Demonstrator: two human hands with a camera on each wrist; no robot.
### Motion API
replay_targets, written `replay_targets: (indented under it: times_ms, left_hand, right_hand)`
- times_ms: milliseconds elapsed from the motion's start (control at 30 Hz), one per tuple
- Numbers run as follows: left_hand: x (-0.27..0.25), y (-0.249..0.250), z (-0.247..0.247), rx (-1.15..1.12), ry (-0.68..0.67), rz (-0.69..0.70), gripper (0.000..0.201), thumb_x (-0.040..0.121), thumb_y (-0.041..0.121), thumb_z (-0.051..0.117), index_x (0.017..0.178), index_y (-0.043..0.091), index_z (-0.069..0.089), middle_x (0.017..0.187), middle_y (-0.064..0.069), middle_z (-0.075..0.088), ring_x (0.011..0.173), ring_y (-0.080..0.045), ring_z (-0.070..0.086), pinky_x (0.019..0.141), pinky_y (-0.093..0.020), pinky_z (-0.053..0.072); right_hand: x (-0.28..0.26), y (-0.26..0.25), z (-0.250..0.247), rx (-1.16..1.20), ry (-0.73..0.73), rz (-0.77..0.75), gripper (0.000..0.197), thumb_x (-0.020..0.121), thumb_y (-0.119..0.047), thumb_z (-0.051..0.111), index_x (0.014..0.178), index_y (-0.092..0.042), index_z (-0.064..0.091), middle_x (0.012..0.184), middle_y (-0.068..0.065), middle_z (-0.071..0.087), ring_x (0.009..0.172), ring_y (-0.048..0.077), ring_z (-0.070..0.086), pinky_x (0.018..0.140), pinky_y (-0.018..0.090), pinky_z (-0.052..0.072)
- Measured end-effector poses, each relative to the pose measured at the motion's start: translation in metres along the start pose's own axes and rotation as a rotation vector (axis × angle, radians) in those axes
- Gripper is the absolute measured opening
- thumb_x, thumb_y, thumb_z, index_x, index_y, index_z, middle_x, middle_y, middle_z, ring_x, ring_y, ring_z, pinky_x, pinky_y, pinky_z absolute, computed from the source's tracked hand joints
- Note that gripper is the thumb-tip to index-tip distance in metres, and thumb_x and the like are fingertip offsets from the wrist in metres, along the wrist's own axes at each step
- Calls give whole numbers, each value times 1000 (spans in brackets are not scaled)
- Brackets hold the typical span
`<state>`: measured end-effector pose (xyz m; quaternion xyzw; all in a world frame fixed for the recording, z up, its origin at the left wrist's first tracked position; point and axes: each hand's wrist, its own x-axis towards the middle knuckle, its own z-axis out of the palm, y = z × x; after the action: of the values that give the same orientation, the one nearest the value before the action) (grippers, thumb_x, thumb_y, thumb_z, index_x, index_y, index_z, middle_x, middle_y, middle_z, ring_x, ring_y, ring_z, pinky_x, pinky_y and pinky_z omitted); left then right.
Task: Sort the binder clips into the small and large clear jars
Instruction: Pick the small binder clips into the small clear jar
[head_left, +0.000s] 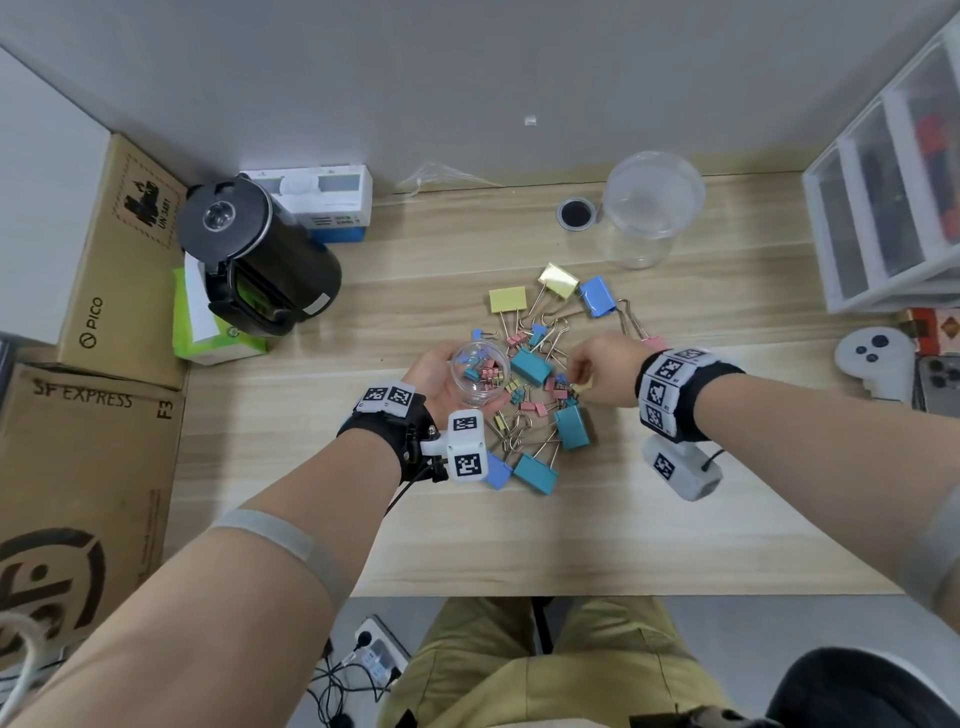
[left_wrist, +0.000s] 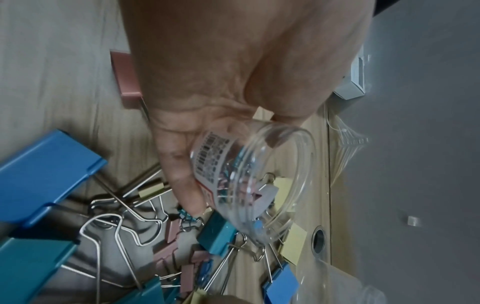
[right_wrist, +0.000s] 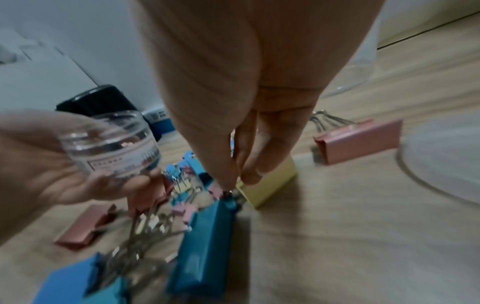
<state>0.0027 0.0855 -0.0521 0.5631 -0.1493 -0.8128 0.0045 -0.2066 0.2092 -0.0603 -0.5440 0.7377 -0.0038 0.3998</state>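
My left hand (head_left: 441, 382) grips the small clear jar (head_left: 478, 373), tilted, just left of the clip pile; several small pink and blue clips lie inside it (left_wrist: 246, 174). A loose heap of binder clips (head_left: 540, 384) lies at the middle of the wooden desk: large teal (head_left: 571, 427), yellow (head_left: 507, 300) and blue (head_left: 597, 296) ones, with small pink and blue ones between. My right hand (head_left: 582, 378) reaches down into the heap, thumb and fingers pinching a small clip (right_wrist: 230, 188) beside a large teal clip (right_wrist: 205, 242). The large clear jar (head_left: 649, 208) stands empty at the back right.
A black kettle (head_left: 254, 249) and a green tissue box (head_left: 208, 332) sit at the left, with cardboard boxes (head_left: 119, 260) beyond. A white drawer unit (head_left: 893, 182) and a white controller (head_left: 878, 364) are at the right. A cable hole (head_left: 575, 214) is beside the large jar.
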Motion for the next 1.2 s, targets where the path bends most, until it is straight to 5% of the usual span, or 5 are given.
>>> replay_targets:
  times_ms: [200, 500, 633, 933, 1200]
  left_hand:
    - [4, -3, -7, 7, 8, -7, 45, 106, 37, 36, 111, 7, 69, 115, -23, 69, 119, -40, 57, 97, -47, 51]
    - [-1, -3, -5, -3, -14, 3, 41, 105, 32, 37, 122, 10, 67, 123, -22, 67, 120, -40, 56, 68, -43, 63]
    - [-3, -3, -9, -5, -21, -5, 39, 103, 31, 39, 112, 7, 69, 114, -21, 70, 118, -38, 57, 77, -43, 60]
    - [-4, -8, -10, -4, -25, -28, 42, 103, 28, 39, 102, 2, 72, 108, -21, 71, 113, -35, 59, 86, -45, 54]
    - [-3, -5, -10, 26, -13, -33, 44, 105, 34, 36, 113, 4, 68, 112, -23, 69, 100, -36, 64, 58, -39, 61]
  right_hand:
    - [-3, 13, 1, -174, -9, 33, 36, 81, -6, 63, 113, -23, 63, 111, -7, 60, 103, 15, 61, 76, 21, 47]
    - [3, -6, 24, -201, -8, -92, 66, 74, 1, 67, 130, -29, 50, 124, -4, 47, 108, 21, 54, 87, 39, 51]
    - [5, -5, 32, -213, 46, -113, 48, 74, -7, 69, 114, -28, 56, 116, -4, 51, 109, 24, 53, 85, 41, 51]
    - [9, -6, 35, -335, 33, -151, 46, 85, -12, 63, 128, -26, 58, 118, 6, 50, 111, 28, 45, 91, 37, 44]
    - [10, 0, 41, -277, 62, -168, 39, 85, -11, 62, 119, -28, 65, 97, 0, 41, 98, 27, 46, 85, 43, 48]
